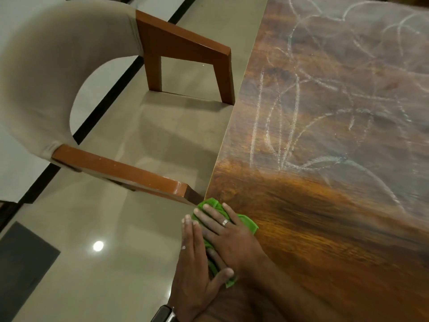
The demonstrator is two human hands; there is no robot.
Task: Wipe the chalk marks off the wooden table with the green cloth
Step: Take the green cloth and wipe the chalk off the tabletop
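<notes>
The green cloth [248, 224] lies on the near left edge of the dark wooden table [329, 240]. My right hand [229, 239], with a ring on one finger, presses flat on the cloth with its fingers spread. My left hand [195, 270], with a watch on the wrist, lies beside it along the table's edge. Its fingers are straight and its thumb rests on the cloth's near end. White chalk marks [290, 126] scrawl over the far and right part of the tabletop. The strip of wood around my hands shows no chalk.
A beige upholstered chair [34, 77] with brown wooden armrests [120, 170] stands close against the table's left edge. Glossy beige floor tiles [104, 263] with black strips lie to the left, below the table.
</notes>
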